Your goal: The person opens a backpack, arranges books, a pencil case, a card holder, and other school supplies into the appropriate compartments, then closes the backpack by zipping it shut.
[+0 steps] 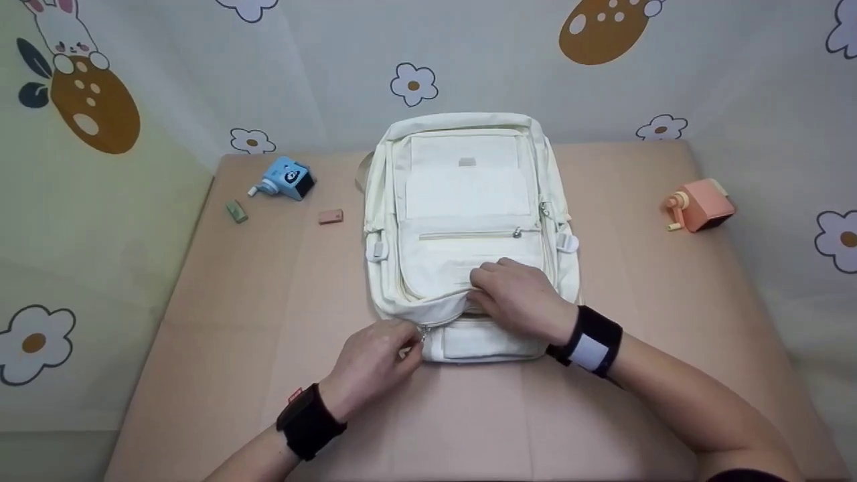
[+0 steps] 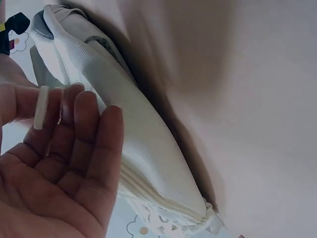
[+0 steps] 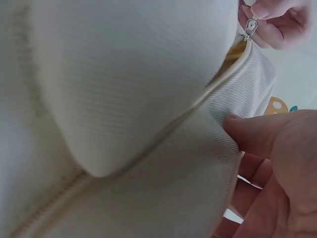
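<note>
A cream backpack (image 1: 469, 187) lies front side up on the table. My left hand (image 1: 378, 361) is at its lower left corner and pinches a zipper pull (image 3: 251, 27) between thumb and forefinger. In the left wrist view a pale tab (image 2: 41, 108) sticks out between those fingers. The zipper beside it is partly apart, leaving a gap (image 3: 233, 59) in the pocket seam. My right hand (image 1: 522, 294) grips the fabric (image 3: 218, 134) of the lower front pocket, thumb on one face and fingers behind. A second zipper pull (image 1: 517, 233) sits on the front, above the right hand.
Left of the backpack are a blue crank pencil sharpener (image 1: 288, 178), a small green block (image 1: 236, 211) and a small pink block (image 1: 331, 216). An orange crank sharpener (image 1: 703, 206) stands at the table's right edge. Patterned cloth (image 1: 348, 80) hangs behind the tan table (image 1: 227, 321).
</note>
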A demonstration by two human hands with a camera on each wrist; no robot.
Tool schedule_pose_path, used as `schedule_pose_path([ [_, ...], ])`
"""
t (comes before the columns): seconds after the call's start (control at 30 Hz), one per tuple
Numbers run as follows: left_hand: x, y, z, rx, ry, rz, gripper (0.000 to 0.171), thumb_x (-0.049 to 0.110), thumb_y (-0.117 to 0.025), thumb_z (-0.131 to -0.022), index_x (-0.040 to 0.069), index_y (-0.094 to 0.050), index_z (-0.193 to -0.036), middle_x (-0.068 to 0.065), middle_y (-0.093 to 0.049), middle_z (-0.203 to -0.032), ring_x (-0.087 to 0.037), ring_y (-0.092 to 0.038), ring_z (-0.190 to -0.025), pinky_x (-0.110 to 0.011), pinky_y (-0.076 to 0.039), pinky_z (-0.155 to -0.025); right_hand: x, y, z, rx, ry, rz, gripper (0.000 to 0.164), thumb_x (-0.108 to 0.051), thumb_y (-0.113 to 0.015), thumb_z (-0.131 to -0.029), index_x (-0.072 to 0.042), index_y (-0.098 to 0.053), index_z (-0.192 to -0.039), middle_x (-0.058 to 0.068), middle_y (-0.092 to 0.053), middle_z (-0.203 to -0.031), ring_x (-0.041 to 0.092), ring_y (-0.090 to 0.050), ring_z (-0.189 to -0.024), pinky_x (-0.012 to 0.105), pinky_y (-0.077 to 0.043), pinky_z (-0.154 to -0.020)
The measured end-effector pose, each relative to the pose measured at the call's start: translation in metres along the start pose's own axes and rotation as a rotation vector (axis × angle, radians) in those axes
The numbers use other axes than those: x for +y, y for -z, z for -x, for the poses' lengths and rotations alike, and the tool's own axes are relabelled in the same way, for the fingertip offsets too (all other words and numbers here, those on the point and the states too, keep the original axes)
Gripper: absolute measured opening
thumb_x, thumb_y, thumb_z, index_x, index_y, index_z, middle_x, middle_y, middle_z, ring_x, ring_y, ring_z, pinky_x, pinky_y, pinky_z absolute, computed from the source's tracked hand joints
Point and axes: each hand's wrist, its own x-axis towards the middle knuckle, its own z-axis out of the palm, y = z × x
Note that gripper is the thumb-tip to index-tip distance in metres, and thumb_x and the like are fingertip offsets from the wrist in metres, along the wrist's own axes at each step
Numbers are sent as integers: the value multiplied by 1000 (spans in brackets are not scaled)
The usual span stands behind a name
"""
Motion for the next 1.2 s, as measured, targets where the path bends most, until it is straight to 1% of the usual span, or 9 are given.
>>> schedule_pose_path([
  [0.2,10,-7,-7,36,-107,8,13,11,-70,-90,18,-62,-82,10,-57,-76,-10,-53,-71,-27,-47,-61,2,4,0,-36,50,-5,21,-29,-67,-100,-18,-56,-85,-5,-57,-81,20,-53,-73,34,-43,-60],
  [0.43,23,-11,-13,52,-157,-13,7,14,-69,-94,16,-65,-89,7,-62,-81,-13,-59,-76,-31,-50,-67,9,13,0,-125,94,-73,21,-33,-65,-101,-19,-58,-87,-4,-62,-89,20,-57,-81,35,-47,-68],
  [0.53,29,-14,-16,93,-210,-48,8,13,-69,-94,16,-65,-88,7,-61,-80,-13,-58,-74,-30,-49,-64,10,17,-1,-160,136,-101,20,-32,-66,-100,-18,-60,-88,-2,-65,-93,22,-60,-86,37,-48,-76],
  [0.67,39,-21,-21,159,-298,-103,11,12,-68,-94,16,-64,-84,7,-58,-75,-13,-55,-66,-29,-45,-56,11,19,-3,-179,195,-110,20,-29,-67,-99,-14,-60,-88,0,-63,-88,23,-60,-87,39,-46,-82],
  [0.73,43,-24,-25,180,-325,-124,13,13,-68,-94,16,-63,-82,7,-57,-73,-13,-54,-64,-28,-44,-54,12,19,-3,-180,199,-118,19,-28,-68,-99,-14,-60,-88,-1,-61,-85,23,-60,-86,39,-46,-82],
  [0.83,47,-28,-31,185,-334,-147,14,14,-69,-95,16,-63,-82,6,-57,-72,-12,-54,-63,-28,-43,-53,14,18,-2,-180,178,-143,18,-27,-68,-99,-14,-61,-88,-2,-60,-84,22,-59,-86,38,-45,-82],
  [0.97,47,-26,-34,152,-326,-174,12,17,-69,-95,16,-65,-83,7,-58,-72,-11,-55,-62,-27,-43,-52,17,17,2,-187,147,-179,13,-28,-67,-99,-16,-65,-94,-5,-63,-90,21,-59,-91,38,-46,-84],
  [1.1,39,-17,-28,118,-302,-183,10,23,-73,-94,16,-69,-87,7,-61,-74,-12,-56,-64,-28,-45,-53,21,16,7,-208,107,-231,13,-28,-67,-99,-17,-68,-104,-7,-67,-98,19,-59,-98,37,-47,-88],
  [1.2,29,-6,-21,128,-279,-184,15,29,-77,-92,16,-70,-94,7,-63,-81,-12,-58,-68,-29,-46,-55,23,17,10,-217,78,-260,14,-28,-67,-99,-17,-69,-108,-8,-68,-102,20,-59,-104,38,-48,-91],
])
